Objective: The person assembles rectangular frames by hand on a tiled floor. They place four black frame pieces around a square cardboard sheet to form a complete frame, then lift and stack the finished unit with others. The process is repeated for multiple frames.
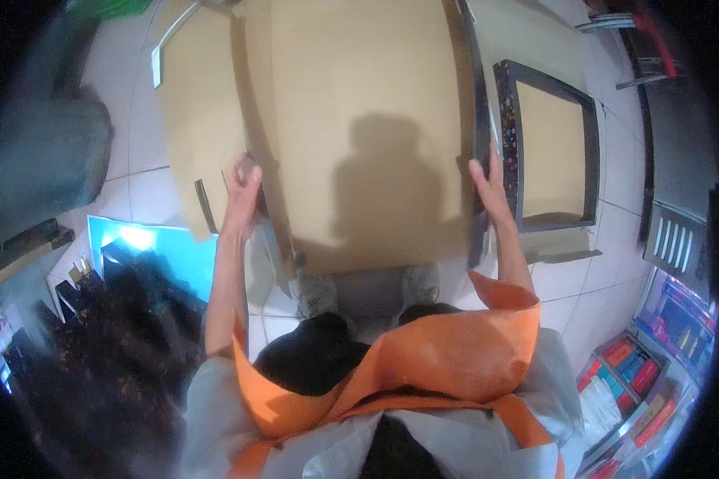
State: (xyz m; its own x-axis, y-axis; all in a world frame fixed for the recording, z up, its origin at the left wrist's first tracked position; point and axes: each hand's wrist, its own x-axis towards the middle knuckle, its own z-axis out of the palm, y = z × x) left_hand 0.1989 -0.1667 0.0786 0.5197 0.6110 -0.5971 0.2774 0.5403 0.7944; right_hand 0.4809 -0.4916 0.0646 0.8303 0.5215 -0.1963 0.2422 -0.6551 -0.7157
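A large tan panel (319,144) with dark raised side edges lies in front of me, and my shadow falls across its middle. At its left edge is my left hand (244,182), with the thumb toward the panel and the fingers curled at the side. My right hand (490,185) grips the dark right edge, thumb on the inner side and fingers outside. The panel's far end runs out of the picture. Beside my right hand lies a dark frame (591,152) with a flower-patterned side. A short dark strip (205,206) lies near my left hand.
Tan cardboard (196,120) covers part of the tiled floor (124,132). To the left are a bright blue sheet (185,251) and a blurred dark heap (112,367). A box with red and blue items (627,367) stands at the lower right. An orange cloth (455,351) hangs over my lap.
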